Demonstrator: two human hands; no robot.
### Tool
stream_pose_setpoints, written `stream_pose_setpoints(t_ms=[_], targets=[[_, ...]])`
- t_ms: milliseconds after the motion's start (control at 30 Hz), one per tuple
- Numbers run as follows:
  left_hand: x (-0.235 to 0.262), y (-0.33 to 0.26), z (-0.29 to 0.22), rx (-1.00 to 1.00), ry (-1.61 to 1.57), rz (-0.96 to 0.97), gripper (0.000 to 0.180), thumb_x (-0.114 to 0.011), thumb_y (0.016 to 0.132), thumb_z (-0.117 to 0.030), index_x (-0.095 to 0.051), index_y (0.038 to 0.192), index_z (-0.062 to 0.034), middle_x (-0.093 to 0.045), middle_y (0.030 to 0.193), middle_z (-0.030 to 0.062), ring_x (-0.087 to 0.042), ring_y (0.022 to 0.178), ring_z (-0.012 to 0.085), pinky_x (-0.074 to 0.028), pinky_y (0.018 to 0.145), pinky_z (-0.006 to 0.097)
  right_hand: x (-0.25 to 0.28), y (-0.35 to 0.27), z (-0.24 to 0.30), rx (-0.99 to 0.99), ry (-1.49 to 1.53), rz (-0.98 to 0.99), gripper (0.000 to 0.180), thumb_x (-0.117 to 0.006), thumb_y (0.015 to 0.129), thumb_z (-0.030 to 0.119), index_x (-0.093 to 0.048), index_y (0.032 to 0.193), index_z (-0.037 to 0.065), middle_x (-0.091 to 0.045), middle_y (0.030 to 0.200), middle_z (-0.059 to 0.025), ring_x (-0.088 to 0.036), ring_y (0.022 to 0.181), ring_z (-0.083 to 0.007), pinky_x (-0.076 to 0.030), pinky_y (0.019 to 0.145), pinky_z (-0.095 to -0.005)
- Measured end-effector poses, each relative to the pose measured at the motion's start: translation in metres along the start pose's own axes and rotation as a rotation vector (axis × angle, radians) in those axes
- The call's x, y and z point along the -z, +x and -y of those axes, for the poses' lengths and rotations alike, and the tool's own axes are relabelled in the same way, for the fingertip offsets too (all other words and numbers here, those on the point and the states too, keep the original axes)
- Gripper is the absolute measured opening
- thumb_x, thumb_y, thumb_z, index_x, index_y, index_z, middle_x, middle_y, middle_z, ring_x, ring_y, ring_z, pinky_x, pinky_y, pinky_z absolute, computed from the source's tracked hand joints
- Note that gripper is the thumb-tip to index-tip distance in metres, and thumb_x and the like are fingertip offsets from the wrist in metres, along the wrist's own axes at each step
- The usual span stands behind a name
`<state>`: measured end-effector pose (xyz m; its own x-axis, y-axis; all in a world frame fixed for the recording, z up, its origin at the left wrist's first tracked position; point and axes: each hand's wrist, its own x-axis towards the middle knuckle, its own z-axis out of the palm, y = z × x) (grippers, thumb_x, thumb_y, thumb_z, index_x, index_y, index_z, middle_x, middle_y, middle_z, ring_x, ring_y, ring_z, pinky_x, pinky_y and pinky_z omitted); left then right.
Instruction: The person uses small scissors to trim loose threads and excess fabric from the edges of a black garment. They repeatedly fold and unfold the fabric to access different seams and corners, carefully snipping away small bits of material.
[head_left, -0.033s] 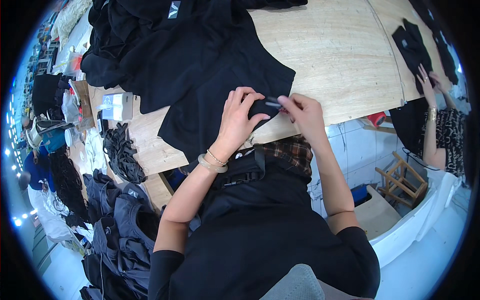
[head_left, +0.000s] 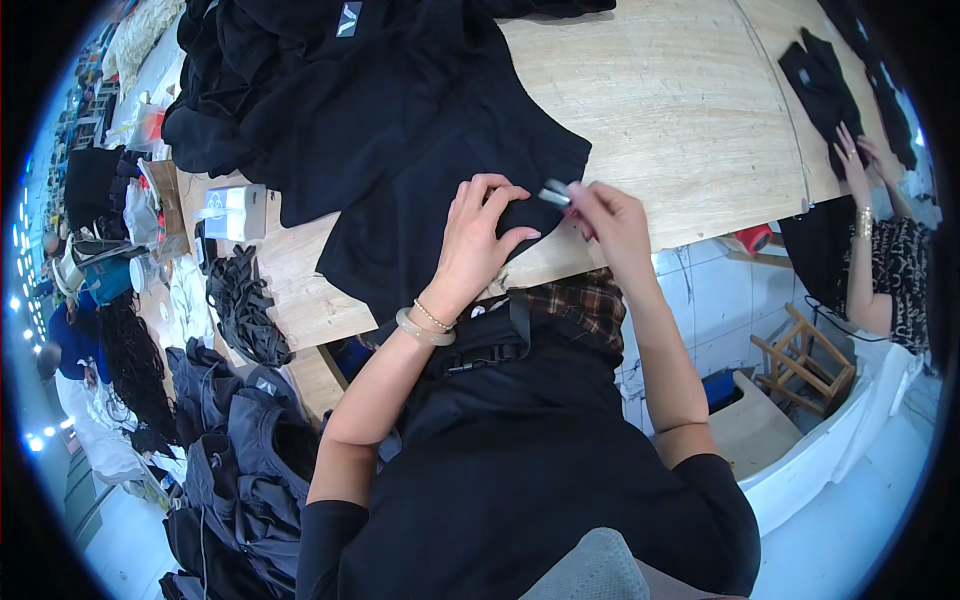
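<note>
A black garment (head_left: 430, 120) lies spread over the wooden table, its lower part reaching the near edge. My left hand (head_left: 476, 238) rests on this part with the fingers bent and the thumb held apart from the index finger, pressing on the cloth. Just to its right, my right hand (head_left: 617, 225) is closed around small metal thread snips (head_left: 556, 193). Their pale blades point left over the garment's edge, somewhat blurred. The fingers cover the rest of the snips, apart from a bit of red below them.
More black clothing (head_left: 225, 90) is heaped at the far left, near a white-and-blue box (head_left: 233, 213) and tangled black straps (head_left: 245, 305). Dark grey garments (head_left: 245, 450) hang at lower left. At right, another person's hands (head_left: 853, 160) touch black cloth; a wooden stool (head_left: 805, 360) stands below.
The snips have shifted slightly up and right, with my right hand turning a little. My left hand and the garment stay put. The other person's hands have moved slightly.
</note>
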<state>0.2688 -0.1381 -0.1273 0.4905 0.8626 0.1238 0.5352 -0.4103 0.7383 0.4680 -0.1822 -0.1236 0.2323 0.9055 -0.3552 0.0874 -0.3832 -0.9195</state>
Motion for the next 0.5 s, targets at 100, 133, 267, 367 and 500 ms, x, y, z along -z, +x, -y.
stream_pose_setpoints(t_ms=[100,133,267,367,500], targets=[[0.001,0.000,0.000,-0.005,-0.033,-0.017,0.037,-0.081,0.072,-0.011,-0.068,0.107,-0.0058,-0.056,0.109,0.0076,-0.055,0.102,0.0275,-0.047,0.088,0.038,0.000,-0.002,0.002,-0.100,0.161,-0.109,0.033,-0.072,0.091,0.032,-0.068,0.083,0.000,-0.052,0.064,0.0050,-0.046,0.061,-0.0030,-0.033,0.054,-0.0214],[0.001,-0.001,0.000,-0.008,-0.050,-0.022,0.034,-0.079,0.074,-0.009,-0.069,0.106,-0.0055,-0.057,0.107,0.0076,-0.056,0.101,0.0269,-0.048,0.087,0.037,-0.001,-0.005,0.000,-0.118,0.082,-0.087,0.032,-0.073,0.090,0.032,-0.068,0.083,0.001,-0.050,0.064,0.0054,-0.045,0.060,-0.0025,-0.032,0.053,-0.0214],[-0.002,-0.003,0.003,-0.038,-0.085,-0.041,0.025,-0.073,0.080,-0.003,-0.072,0.105,-0.0039,-0.062,0.100,0.0076,-0.062,0.091,0.0244,-0.051,0.078,0.035,-0.015,-0.016,-0.008,-0.278,0.247,0.040,0.020,-0.076,0.087,0.022,-0.065,0.081,0.005,-0.046,0.060,0.0070,-0.038,0.051,-0.0014,-0.024,0.047,-0.0221],[-0.003,-0.005,0.002,-0.046,-0.118,-0.050,0.023,-0.071,0.082,0.000,-0.072,0.105,-0.0031,-0.064,0.098,0.0072,-0.065,0.085,0.0234,-0.052,0.070,0.034,-0.025,-0.016,-0.009,-0.320,0.558,0.140,0.018,-0.075,0.084,0.010,-0.058,0.078,0.011,-0.044,0.058,0.0080,-0.034,0.047,-0.0018,-0.022,0.045,-0.0220],[0.004,-0.005,0.001,-0.181,0.022,-0.097,0.025,-0.071,0.081,0.001,-0.071,0.106,-0.0036,-0.066,0.097,0.0076,-0.066,0.082,0.0241,-0.054,0.069,0.033,-0.025,-0.012,-0.010,-0.329,0.605,0.170,0.023,-0.073,0.085,0.007,-0.054,0.074,0.013,-0.043,0.058,0.0074,-0.034,0.047,-0.0021,-0.022,0.045,-0.0215]])
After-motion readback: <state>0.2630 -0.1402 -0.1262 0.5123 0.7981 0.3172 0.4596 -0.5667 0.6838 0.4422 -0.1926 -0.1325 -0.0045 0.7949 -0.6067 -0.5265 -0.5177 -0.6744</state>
